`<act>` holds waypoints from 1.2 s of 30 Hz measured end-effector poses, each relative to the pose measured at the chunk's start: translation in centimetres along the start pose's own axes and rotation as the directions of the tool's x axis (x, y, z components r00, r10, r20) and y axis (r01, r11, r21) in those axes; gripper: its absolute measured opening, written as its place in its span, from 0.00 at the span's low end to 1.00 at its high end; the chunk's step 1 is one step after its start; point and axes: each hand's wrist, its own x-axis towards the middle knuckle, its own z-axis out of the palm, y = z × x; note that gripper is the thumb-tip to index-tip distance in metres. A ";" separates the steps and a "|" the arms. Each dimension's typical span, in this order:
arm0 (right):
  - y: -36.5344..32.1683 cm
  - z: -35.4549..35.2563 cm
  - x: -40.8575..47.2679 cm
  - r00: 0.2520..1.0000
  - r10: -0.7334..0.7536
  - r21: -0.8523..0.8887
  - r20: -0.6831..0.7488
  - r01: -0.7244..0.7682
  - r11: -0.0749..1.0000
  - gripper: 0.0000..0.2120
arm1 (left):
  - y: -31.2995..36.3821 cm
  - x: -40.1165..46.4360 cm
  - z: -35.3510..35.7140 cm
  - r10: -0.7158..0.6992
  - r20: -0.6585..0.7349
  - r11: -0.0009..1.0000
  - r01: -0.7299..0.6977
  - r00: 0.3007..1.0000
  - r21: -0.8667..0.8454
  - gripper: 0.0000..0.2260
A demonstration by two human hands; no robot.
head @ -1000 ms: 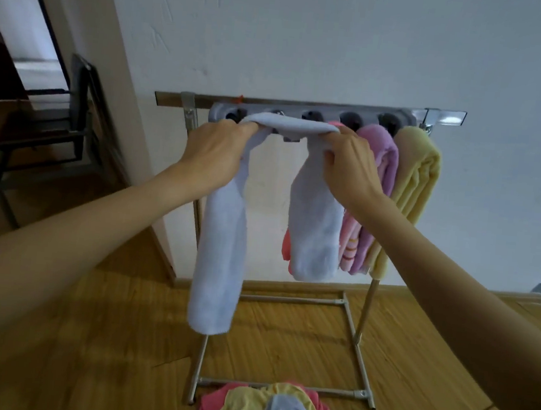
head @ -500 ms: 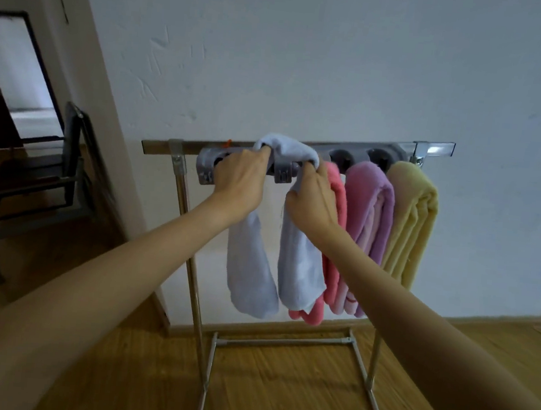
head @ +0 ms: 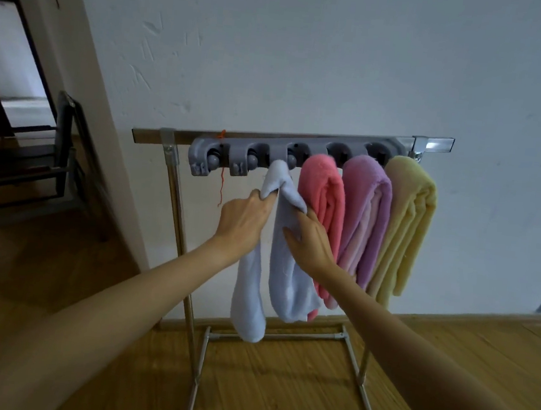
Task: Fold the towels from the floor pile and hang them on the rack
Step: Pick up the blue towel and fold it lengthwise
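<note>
Hanging from the third clip of the gray holder bar (head: 295,154), the pale blue towel (head: 284,265) falls in two long parts near the middle of the frame. The left hand (head: 244,223) pinches a fold of it just under the clip, with its fingers curled into the cloth. The right hand (head: 312,242) is pressed against the right part of the towel; its fingertips seem to curl around the edge, though the cloth hides them a bit, so it looks like a soft grip.

Just right of the blue towel hang three more folded towels, side by side and touching: a pink towel (head: 324,203), a purple towel (head: 365,214) and a yellow towel (head: 406,224). The two clips on the left end of the bar hold nothing. A thin orange thread (head: 222,180) hangs down by them.

The bar sits on a metal rack (head: 177,202) that stands on a wood floor (head: 278,387) in front of a white wall (head: 309,60). A dark chair (head: 35,162) stands at the left edge of the frame, below a doorway (head: 15,64)
</note>
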 end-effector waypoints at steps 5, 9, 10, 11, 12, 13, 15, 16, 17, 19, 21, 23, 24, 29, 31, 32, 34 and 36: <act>0.4 0.3 -0.7 0.998 -0.060 -0.037 -0.018 0.059 0.998 0.29 | 0.0 -3.1 0.3 -0.006 0.062 0.998 0.010 0.998 -0.059 0.12; 1.0 1.4 -1.9 0.997 -0.060 -0.011 -0.054 0.059 0.998 0.35 | 0.3 -5.9 2.5 -0.007 0.043 0.971 0.017 0.999 -0.238 0.09; 1.2 1.7 -2.2 0.997 -0.046 0.022 -0.060 0.048 0.999 0.36 | 0.4 -6.8 3.0 0.007 0.032 0.955 0.003 0.999 -0.297 0.10; 1.2 2.1 -2.4 0.997 -0.028 0.063 -0.068 0.032 0.997 0.37 | 0.6 -7.6 3.3 0.018 0.025 0.934 -0.008 1.000 -0.358 0.09; 1.3 2.5 -2.7 0.997 -0.002 0.107 -0.083 0.011 0.994 0.38 | 0.7 -8.6 4.0 0.021 0.023 0.907 -0.010 0.999 -0.421 0.09; 1.4 3.0 -2.8 0.994 0.035 0.149 -0.104 -0.019 0.989 0.38 | 0.9 -9.6 4.7 0.008 0.030 0.878 0.007 1.000 -0.478 0.08; 1.7 4.1 -3.1 0.981 0.113 0.227 -0.155 -0.076 0.971 0.37 | 1.3 -11.6 6.5 -0.070 0.089 0.828 0.108 0.994 -0.551 0.10; 1.9 4.7 -3.2 0.973 0.143 0.250 -0.183 -0.094 0.964 0.37 | 1.5 -12.6 7.6 -0.121 0.132 0.805 0.175 0.984 -0.567 0.13; 2.2 5.3 -3.3 0.965 0.169 0.261 -0.203 -0.113 0.959 0.36 | 1.7 -13.6 8.8 -0.168 0.182 0.784 0.243 0.969 -0.572 0.16; 2.4 6.3 -3.4 0.952 0.188 0.240 -0.240 -0.130 0.962 0.31 | 2.4 -15.0 10.8 -0.246 0.263 0.745 0.356 0.933 -0.564 0.22; 2.6 7.3 -3.5 0.947 0.171 0.170 -0.273 -0.127 0.977 0.23 | 2.9 -15.8 12.8 -0.307 0.326 0.691 0.445 0.894 -0.570 0.27; 3.1 8.2 -3.8 0.941 0.147 0.081 -0.306 -0.128 0.988 0.15 | 3.4 -16.2 14.6 -0.354 0.360 0.626 0.505 0.863 -0.594 0.26; 3.3 8.7 -3.9 0.939 0.134 0.048 -0.317 -0.125 0.991 0.12 | 3.7 -16.4 15.4 -0.370 0.358 0.597 0.515 0.857 -0.615 0.24; 5.1 10.5 -5.0 0.951 0.142 -0.073 -0.275 -0.168 0.983 0.06 | 4.2 -16.5 17.8 -0.466 0.355 0.530 0.577 0.810 -0.621 0.09; 5.7 11.6 -5.6 0.965 0.159 -0.114 -0.209 -0.185 0.976 0.10 | 3.4 -17.0 18.3 -0.514 0.325 0.505 0.587 0.794 -0.633 0.07; 5.9 12.2 -5.9 0.969 0.149 -0.103 -0.194 -0.172 0.980 0.11 | 3.0 -17.4 18.5 -0.538 0.310 0.490 0.590 0.784 -0.641 0.08; 5.9 13.3 -6.5 0.975 0.125 -0.027 -0.185 -0.132 0.991 0.14 | 1.9 -18.3 18.9 -0.609 0.269 0.447 0.602 0.747 -0.662 0.09; 5.8 14.1 -6.9 0.975 0.140 0.075 -0.175 -0.128 0.989 0.13 | 1.0 -19.1 18.9 -0.679 0.212 0.412 0.604 0.703 -0.683 0.10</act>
